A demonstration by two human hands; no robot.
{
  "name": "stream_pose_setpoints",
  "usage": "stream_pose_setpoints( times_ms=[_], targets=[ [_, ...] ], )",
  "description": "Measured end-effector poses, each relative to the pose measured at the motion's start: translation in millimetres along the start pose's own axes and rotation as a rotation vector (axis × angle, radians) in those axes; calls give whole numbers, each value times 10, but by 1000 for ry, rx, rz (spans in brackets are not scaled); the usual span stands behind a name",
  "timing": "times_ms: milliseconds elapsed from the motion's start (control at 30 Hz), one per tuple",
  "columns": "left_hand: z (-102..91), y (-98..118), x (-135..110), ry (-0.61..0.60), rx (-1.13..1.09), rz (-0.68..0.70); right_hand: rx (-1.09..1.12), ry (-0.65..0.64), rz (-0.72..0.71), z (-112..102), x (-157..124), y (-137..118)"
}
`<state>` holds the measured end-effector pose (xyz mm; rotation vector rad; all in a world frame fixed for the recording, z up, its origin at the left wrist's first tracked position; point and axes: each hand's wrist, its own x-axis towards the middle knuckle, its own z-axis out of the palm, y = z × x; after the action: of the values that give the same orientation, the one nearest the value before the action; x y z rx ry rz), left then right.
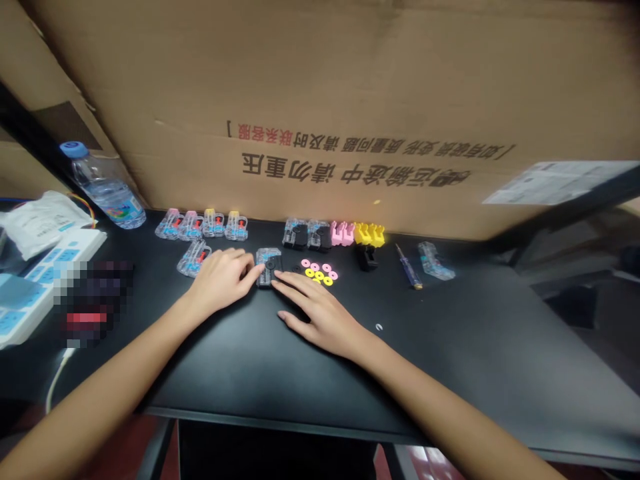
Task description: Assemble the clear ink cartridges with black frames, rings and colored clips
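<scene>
A clear plastic case with a black part [269,268] lies flat on the black table between my hands. My left hand [223,279] rests to its left, fingers bent and thumb apart, the thumb tip at the case's left edge. My right hand [325,313] is spread on the other side, with two fingertips at the case's lower right edge. Just right of it lie several pink rings [327,268] and yellow rings [319,275]. Two similar clear and black cases [295,233] stand behind. Left of them are several clear cases with red parts [191,227].
Pink clips [343,233], yellow clips [369,233] and a black clip [367,257] sit near the cardboard wall [320,80]. Rightward lie a screwdriver [409,268] and another clear piece [436,261]. A water bottle [107,190] and power strip [55,273] occupy the left.
</scene>
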<state>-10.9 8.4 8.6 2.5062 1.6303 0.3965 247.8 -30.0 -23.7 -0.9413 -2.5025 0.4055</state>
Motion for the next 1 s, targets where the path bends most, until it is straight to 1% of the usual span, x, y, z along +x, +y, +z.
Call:
stream_pose_setpoints(
  times_ms=[67,133,200,267,367,533,633,767,900,1000],
  targets=[
    [29,-102,18,116,74,72,-35,-16,-2,-6,12,1],
    [64,-204,27,162,131,89,-67,-33,-5,-17,35,-11],
    [87,-278,28,142,165,79,-100,-50,-7,-27,70,-28],
    [83,-309,25,105,173,74,-132,-66,-3,-35,117,-34],
    [22,-284,22,77,181,80,-173,-76,15,-41,208,1],
    [-120,-226,14,66,227,93,-234,-69,46,-51,399,129],
    [-174,-266,8,47,182,74,-263,-68,49,-49,529,197],
    [-225,-375,4,16,76,58,-307,-68,65,-37,672,275],
    [-286,-457,-8,5,18,49,-289,-48,85,-71,688,332],
    [-345,-468,-13,32,56,2,-248,1,80,-162,569,328]
  ],
)
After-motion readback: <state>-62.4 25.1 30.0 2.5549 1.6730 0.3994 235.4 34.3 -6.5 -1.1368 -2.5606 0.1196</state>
